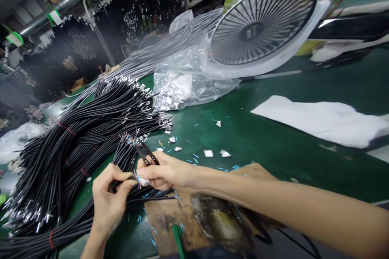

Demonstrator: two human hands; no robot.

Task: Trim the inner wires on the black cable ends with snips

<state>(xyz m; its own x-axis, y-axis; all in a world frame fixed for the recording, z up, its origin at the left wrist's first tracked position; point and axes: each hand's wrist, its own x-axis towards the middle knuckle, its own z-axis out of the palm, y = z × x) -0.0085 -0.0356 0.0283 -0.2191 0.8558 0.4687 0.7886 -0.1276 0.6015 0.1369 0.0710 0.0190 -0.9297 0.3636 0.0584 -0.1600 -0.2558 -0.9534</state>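
Note:
My left hand (111, 194) pinches a black cable close to its stripped end, between thumb and fingertips. Thin coloured wires (139, 184) fan out from that end. My right hand (161, 172) is closed at the same spot, its thumb and fingers on a whitish, foil-like piece (144, 181) by the wires. A slim black hand tool (146, 154) with small holes juts up from the right hand; its exact kind is unclear. Just behind both hands lies a bundle of black cables (124, 151) with coloured wire ends showing.
Bundles of black cables (91, 125), tied with red bands, fill the left side. A clear plastic bag (200, 85) with foil bits lies beside a fan (258, 28). Foil scraps (208, 153) and blue wire bits dot the green table (243, 129). A green handle (178, 238) rests on a stained board (164, 226).

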